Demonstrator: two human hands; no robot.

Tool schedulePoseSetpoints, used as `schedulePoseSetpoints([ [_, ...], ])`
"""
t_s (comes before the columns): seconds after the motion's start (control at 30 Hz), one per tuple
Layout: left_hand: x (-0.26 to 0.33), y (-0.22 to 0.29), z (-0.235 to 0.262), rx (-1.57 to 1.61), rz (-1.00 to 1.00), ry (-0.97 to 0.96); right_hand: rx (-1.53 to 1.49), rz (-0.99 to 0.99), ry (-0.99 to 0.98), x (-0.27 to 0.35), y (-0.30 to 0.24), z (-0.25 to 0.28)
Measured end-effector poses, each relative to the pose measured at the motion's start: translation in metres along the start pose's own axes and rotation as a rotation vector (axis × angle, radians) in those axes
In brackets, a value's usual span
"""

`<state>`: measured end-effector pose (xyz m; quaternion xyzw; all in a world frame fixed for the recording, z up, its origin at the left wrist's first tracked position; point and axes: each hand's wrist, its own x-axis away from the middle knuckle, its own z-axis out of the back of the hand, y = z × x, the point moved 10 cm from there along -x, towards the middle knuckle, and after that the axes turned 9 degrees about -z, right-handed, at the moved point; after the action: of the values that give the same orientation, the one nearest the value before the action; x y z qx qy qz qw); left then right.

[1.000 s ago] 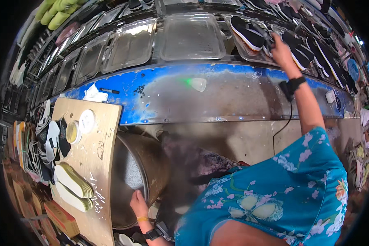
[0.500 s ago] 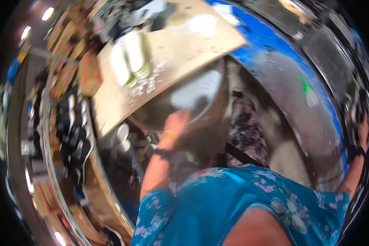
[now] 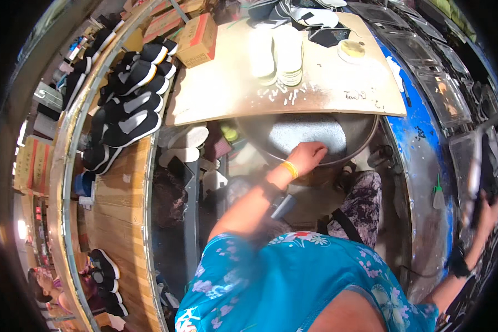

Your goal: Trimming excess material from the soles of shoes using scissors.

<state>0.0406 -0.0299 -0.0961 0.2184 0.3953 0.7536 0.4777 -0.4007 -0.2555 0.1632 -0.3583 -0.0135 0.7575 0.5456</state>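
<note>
My left hand (image 3: 309, 156), with a yellow band at the wrist, hangs at the near rim of a round metal tub (image 3: 365, 145). Its fingers are curled in, and nothing shows in them. At the far right, my right hand (image 3: 487, 214) is closed around the lower end of a black shoe with a white sole (image 3: 475, 166), held upright beside the conveyor. A board (image 3: 216, 94) lies across the tub's far part. On it are two stacks of pale insoles (image 3: 262, 52), scattered white scraps (image 3: 289, 95) and a round dish (image 3: 351, 51) with yellowish contents.
Black shoes (image 3: 133, 124) line the wooden rack on the left. A cardboard box (image 3: 196, 41) stands at the board's left corner. Dark trays (image 3: 426, 83) run along the right, beyond a blue-edged bench (image 3: 426, 149) bearing a green-handled brush (image 3: 437, 193). A person (image 3: 47, 285) is at lower left.
The view has swung, so the board and tub appear farther right and more level. My left hand stays near the tub's rim. The shoe in my right hand now shows clearly.
</note>
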Motion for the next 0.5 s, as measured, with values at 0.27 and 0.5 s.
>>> schedulePoseSetpoints([
  [0.27, 0.053, -0.002, 0.067, 0.526, -0.141, 0.403, -0.291, 0.707, -0.619, 0.167, -0.319, -0.182],
  [0.5, 0.103, -0.065, 0.117, 0.156, -0.007, 0.384, -0.532, 0.813, -0.925, 0.261, -0.363, -0.238],
])
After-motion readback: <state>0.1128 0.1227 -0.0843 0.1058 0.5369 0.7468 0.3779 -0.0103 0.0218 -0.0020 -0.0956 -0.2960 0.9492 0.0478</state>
